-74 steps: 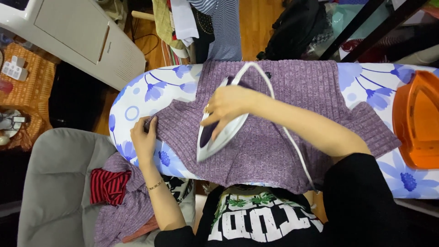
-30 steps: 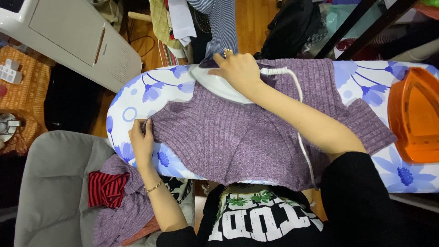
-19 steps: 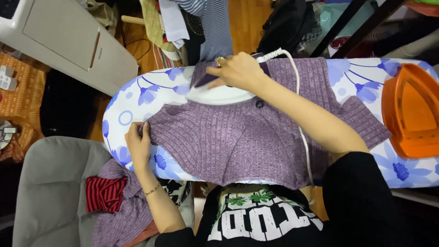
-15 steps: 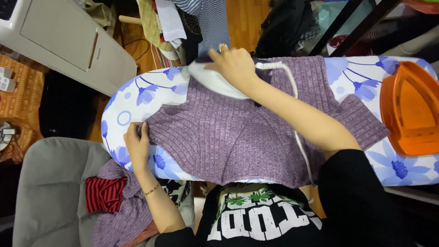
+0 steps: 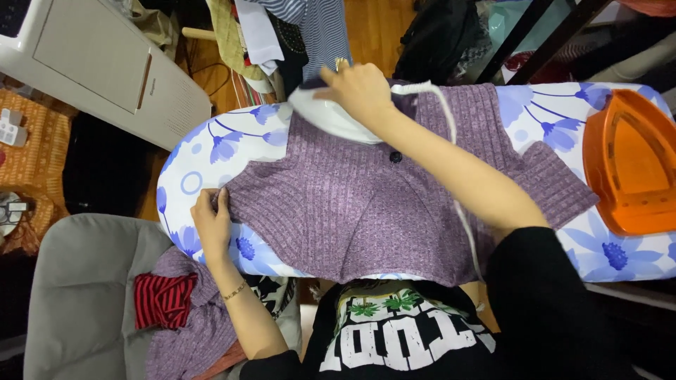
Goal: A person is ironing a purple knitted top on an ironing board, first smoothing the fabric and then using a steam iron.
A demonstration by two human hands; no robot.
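A purple ribbed knit garment [image 5: 366,204] with a dark button lies spread on a white ironing board [image 5: 204,151] printed with blue flowers. My right hand [image 5: 359,88] grips a white iron [image 5: 320,116] at the garment's far edge; its white cord [image 5: 451,141] runs back along my forearm. My left hand [image 5: 211,222] pinches the garment's left corner at the board's near edge and holds it flat.
An orange iron rest [image 5: 630,165] sits at the board's right end. A grey chair [image 5: 84,295] at the lower left carries red striped and purple clothes [image 5: 176,309]. A white appliance [image 5: 105,60] stands at the upper left. Hanging clothes [image 5: 296,32] and a black bag [image 5: 443,39] lie beyond the board.
The iron went from the middle of the garment to its far edge and has slid slightly there. My left hand has stayed on the left corner.
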